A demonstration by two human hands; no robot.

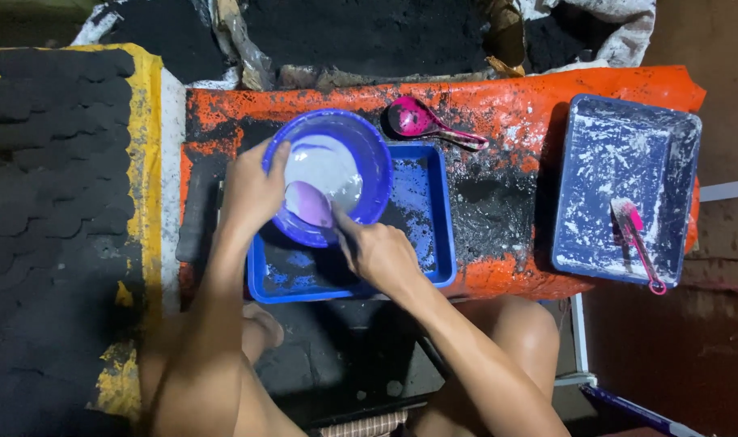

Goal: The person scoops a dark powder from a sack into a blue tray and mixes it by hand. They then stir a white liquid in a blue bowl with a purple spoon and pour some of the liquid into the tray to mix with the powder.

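We see two hands at work over one round blue plastic bowl (337, 162) holding pale white liquid. Our left hand (252, 194) has its fingers closed on the bowl's left rim, thumb over the edge, tilting it above one shallow blue rectangular plastic tray (430, 243). Our right hand (381, 255) has its fingers wrapped around the handle of one pale purple spoon (308, 202), whose head dips into the liquid. We count two blue trays: the second, larger one (628, 146), smeared white, lies well apart at the right and carries one pink spatula (636, 239). One pink plastic spoon (422, 121) rests on the orange, black-stained surface (506, 210) just behind the bowl.
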